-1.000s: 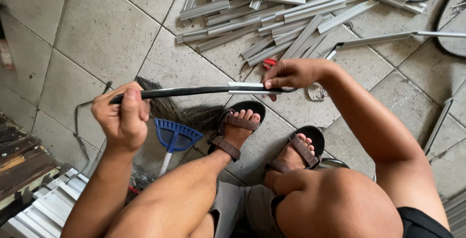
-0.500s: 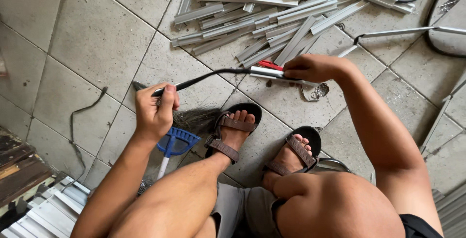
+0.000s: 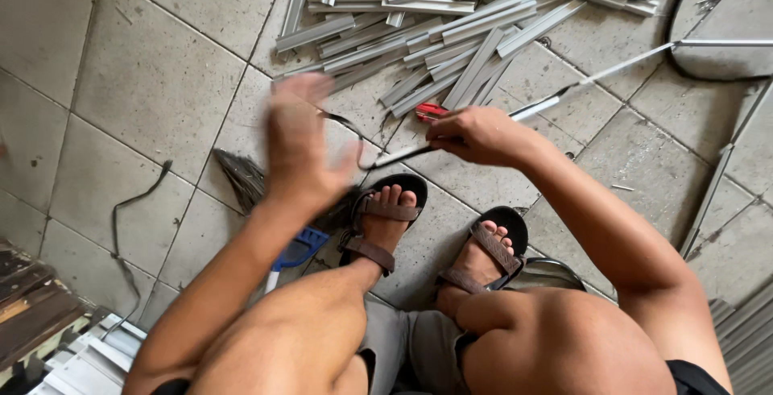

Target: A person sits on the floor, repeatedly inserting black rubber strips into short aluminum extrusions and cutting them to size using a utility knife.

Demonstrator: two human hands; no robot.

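Note:
I squat on grey floor tiles (image 3: 137, 81) with my sandalled feet (image 3: 386, 210) below my hands. My right hand (image 3: 475, 133) is closed on the end of a thin black rubber strip (image 3: 394, 156), which runs left and curls up loose at its free end. A red-handled tool (image 3: 431, 111) shows just beyond that hand's fingers. My left hand (image 3: 302, 149) is raised over the tiles to the left of the strip. It is blurred, its fingers are spread, and it holds nothing.
A heap of several short aluminium profiles (image 3: 451, 16) lies just beyond my hands. A long thin metal rod (image 3: 612, 69) and black cable (image 3: 684, 8) lie at the right. A blue-headed broom (image 3: 294, 246), a loose black strip (image 3: 133, 202), wooden boards (image 3: 24, 306) and white profiles (image 3: 80, 363) are at the left.
My left hand has let go of the black strip it was pulling taut and now hangs open and blurred. The strip has gone slack and curls near my right hand.

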